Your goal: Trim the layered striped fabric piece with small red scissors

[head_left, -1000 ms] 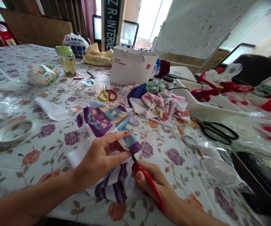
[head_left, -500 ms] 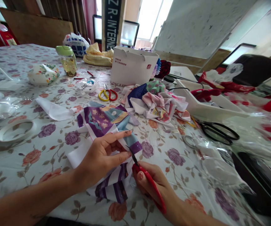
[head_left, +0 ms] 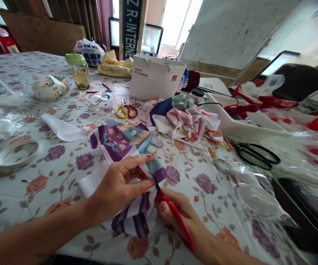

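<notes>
My left hand pinches and holds down a purple, teal and white patterned cloth lying on the flowered tablecloth. Its forefinger stretches along the cloth, and the thumb presses a fold. My right hand is closed round small red-handled thread snips. The dark blade tips of the snips meet the cloth's edge right beside my left thumb. The striped purple and white end of the cloth hangs towards the table's near edge between my hands.
A heap of coloured fabric scraps, a white paper bag, yellow and red scissors, black scissors, a tape roll, a white cloth scrap, a green-lidded jar and a white tray lie about.
Almost nothing has moved. My hands hold the same grip, and the snips' tips stay at the cloth's edge by my left thumb.
</notes>
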### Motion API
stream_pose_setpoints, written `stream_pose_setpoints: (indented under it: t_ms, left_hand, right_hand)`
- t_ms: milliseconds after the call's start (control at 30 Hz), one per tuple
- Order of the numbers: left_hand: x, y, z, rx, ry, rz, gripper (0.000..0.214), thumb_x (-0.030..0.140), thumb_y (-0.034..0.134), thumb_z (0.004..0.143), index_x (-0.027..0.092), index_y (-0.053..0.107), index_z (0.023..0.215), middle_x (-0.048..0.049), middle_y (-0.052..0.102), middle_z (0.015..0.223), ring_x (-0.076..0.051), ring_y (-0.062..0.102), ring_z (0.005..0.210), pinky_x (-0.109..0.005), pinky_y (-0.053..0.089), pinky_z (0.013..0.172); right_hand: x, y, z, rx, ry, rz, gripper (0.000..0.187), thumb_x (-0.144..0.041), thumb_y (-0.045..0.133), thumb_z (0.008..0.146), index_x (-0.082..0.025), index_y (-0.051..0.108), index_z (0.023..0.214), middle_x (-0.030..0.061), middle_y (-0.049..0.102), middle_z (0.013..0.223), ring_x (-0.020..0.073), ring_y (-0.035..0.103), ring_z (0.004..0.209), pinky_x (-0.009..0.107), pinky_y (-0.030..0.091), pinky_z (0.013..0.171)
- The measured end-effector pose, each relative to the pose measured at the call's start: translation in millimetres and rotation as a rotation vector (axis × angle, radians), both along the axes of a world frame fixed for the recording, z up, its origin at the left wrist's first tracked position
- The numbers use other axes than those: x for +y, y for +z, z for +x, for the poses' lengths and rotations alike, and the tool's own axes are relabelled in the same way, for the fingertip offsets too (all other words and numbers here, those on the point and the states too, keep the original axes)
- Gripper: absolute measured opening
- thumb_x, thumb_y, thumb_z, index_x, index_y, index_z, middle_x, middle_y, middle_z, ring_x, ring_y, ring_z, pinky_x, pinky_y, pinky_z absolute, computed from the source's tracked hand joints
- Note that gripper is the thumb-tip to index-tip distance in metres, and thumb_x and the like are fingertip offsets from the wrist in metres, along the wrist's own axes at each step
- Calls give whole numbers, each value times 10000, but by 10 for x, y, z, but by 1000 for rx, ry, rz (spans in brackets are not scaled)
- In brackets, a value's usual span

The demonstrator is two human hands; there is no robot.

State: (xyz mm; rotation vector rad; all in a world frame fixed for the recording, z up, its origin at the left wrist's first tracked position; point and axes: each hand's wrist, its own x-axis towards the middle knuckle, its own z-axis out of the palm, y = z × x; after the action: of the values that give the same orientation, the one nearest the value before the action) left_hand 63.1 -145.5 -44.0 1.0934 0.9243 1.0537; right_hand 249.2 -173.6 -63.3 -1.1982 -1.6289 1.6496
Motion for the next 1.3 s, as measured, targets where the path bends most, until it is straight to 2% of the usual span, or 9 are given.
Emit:
stream_pose_setpoints:
  t_ms: [600,900,1133,1300]
  left_hand:
    - [-18,29,5,-4,-20,-30,540,163,782,717,165,657,1242,8,688,730,-132,625,701,-249,520,718]
    - [-12,19,24,-2,0,-11,532,170,790,712,173,670,1230,5,679,729,-153,642,736,-279,534,767]
    - [-19,-12,27,-9,-8,8,522,183,793,715,189,678,1224,-1,682,738,-163,648,742,-288,537,757]
    - [-29,-20,30,5,3,8,525,184,792,723,193,673,1234,5,672,740,-141,626,724,-251,519,725]
  right_hand:
    - [-22,47,-20,-24,-4,8,577,-735,506,836,-219,343,637,-59,298,568,100,246,518,252,206,457]
    - [-15,30,-24,4,-6,17,570,-741,492,841,-220,348,660,-61,303,573,99,248,519,248,214,456]
    - [-32,40,-34,-11,-25,16,571,-745,485,842,-221,351,659,-59,304,580,102,247,525,249,225,458]
    - [-34,39,-34,7,-31,8,560,-725,498,848,-216,365,656,-56,317,584,101,256,524,247,233,457]
